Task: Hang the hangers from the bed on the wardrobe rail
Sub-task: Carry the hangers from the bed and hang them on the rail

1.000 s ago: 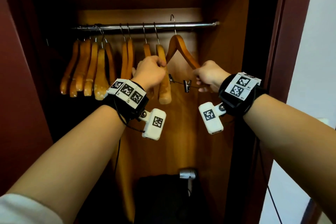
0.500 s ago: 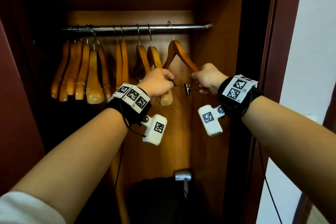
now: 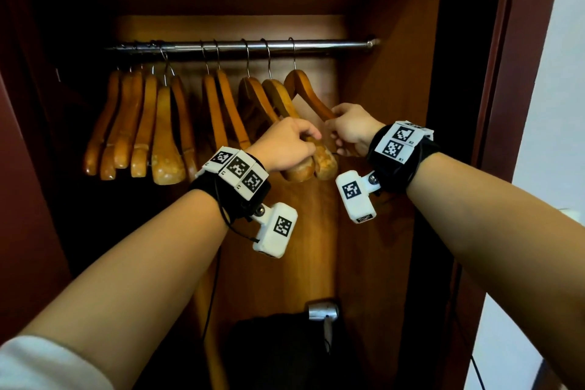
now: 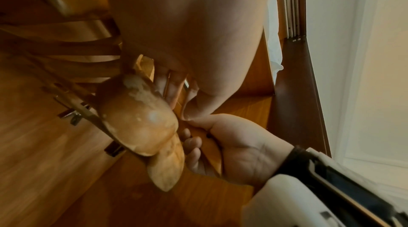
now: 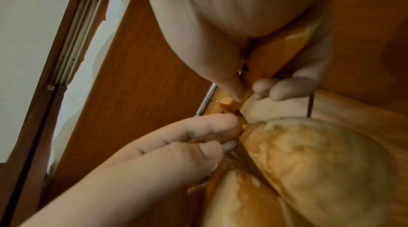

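Note:
A steel wardrobe rail (image 3: 332, 45) carries several wooden hangers (image 3: 164, 123). The rightmost hanger (image 3: 305, 89) hangs by its hook, and its near arm slopes down into my right hand (image 3: 348, 131), which grips it. The same grip shows in the right wrist view, where fingers (image 5: 293, 87) and thumb close round the arm (image 5: 276, 56). My left hand (image 3: 285, 149) curls over the near arms of the two neighbouring hangers (image 3: 299, 168), just left of my right hand. Their rounded ends (image 4: 137, 117) fill the left wrist view below my left palm (image 4: 187, 30).
The wardrobe's right side wall (image 3: 392, 104) and dark door frame (image 3: 493, 104) stand close to my right wrist. A silver hair dryer (image 3: 323, 313) sits on a dark object on the wardrobe floor. A bare stretch of rail lies right of the last hook.
The rightmost hanger has turned from face-on to nearly edge-on and slid left against its neighbours. My left hand has moved right and down onto the neighbouring hanger arms, close beside my right hand.

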